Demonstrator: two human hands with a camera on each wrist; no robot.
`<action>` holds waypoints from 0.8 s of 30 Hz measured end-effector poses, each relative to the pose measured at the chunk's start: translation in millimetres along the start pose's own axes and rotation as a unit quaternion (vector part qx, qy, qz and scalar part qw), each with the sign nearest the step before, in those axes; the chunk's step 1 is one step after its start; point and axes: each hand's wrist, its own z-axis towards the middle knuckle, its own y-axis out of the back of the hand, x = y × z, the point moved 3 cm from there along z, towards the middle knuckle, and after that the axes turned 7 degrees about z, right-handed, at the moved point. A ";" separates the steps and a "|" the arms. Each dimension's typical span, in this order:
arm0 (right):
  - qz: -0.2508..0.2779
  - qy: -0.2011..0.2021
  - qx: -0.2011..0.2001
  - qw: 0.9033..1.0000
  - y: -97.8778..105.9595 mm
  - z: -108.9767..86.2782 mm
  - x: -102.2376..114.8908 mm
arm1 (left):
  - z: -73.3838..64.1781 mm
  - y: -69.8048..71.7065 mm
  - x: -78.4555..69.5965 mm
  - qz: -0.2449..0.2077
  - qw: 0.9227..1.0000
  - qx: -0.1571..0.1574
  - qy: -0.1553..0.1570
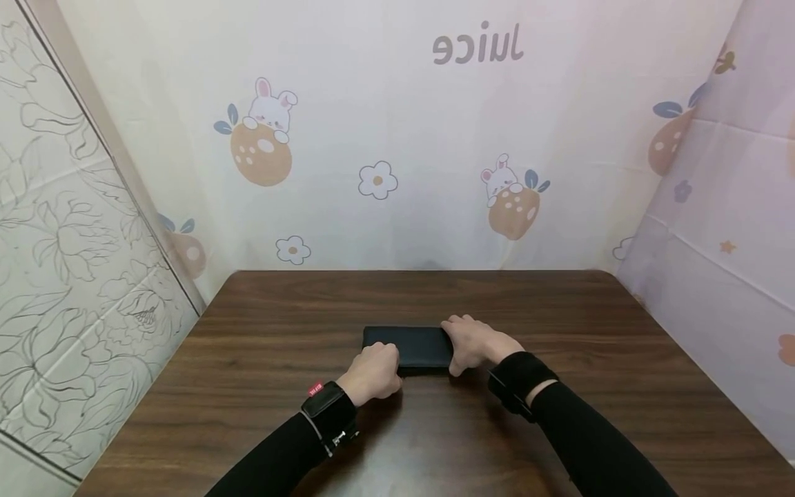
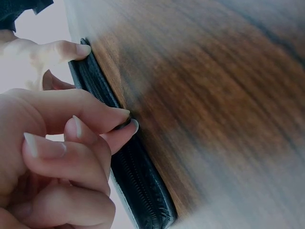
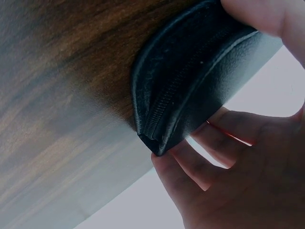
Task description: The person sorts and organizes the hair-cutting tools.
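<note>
A black zip wallet (image 1: 425, 347) lies flat on the brown wooden table. Its zipper (image 2: 136, 183) runs along the side facing the person, and the teeth look closed where they show. My left hand (image 1: 373, 373) pinches the small zipper pull between thumb and index finger, near the wallet's left part; the pull is mostly hidden by the fingertips. Around the wallet's right end, my right hand (image 1: 475, 342) grips it, thumb on the near side and fingers at the far edge. The right wrist view shows the rounded corner of the wallet (image 3: 209, 81) by the fingers.
Brown wood tabletop (image 1: 279, 304) surrounds the wallet. Behind it hangs a pale curtain (image 1: 385, 103) printed with rabbits and fruit. A white flower-patterned panel (image 1: 74, 241) stands at the left, and both wrists wear black bands (image 1: 332, 411).
</note>
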 end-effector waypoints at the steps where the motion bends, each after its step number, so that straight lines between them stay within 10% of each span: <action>1: -0.002 -0.002 0.000 1.000 -0.5 0.0 0.1 | -0.2 -0.1 0.1 0.000 1.000 0.000 -0.001; 24: -0.008 -0.006 0.001 1.000 -0.3 -0.7 1.6 | -7.4 4.2 2.7 0.005 1.000 -0.015 -0.009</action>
